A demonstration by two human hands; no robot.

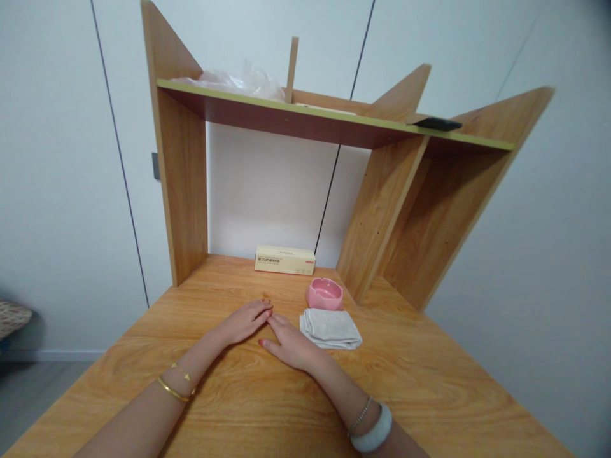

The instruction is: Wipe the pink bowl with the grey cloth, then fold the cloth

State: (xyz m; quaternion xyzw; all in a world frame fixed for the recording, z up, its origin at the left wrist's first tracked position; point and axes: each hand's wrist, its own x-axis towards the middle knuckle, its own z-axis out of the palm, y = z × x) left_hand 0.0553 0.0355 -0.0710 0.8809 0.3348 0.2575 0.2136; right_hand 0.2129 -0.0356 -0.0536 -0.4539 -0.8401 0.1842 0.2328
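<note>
My left hand (245,321) lies flat on the wooden desk (238,407), its fingers stretched out and holding nothing. Touching its fingertips is my right hand (290,343), also flat, with the thumb apart from the fingers and nothing in it. Just right of my right hand rests a folded light grey cloth (331,329). Directly behind the cloth stands a pink angular bowl (325,294), which looks like an ashtray. Farther back, a long cream box (285,261) with printed characters lies near the wall.
A wooden shelf unit (186,191) rises from the back of the desk, with side panels left and right. On its upper board (286,117) are a clear plastic bag (238,83) and a dark flat object (438,123). Patterned fabric (13,317) shows at far left.
</note>
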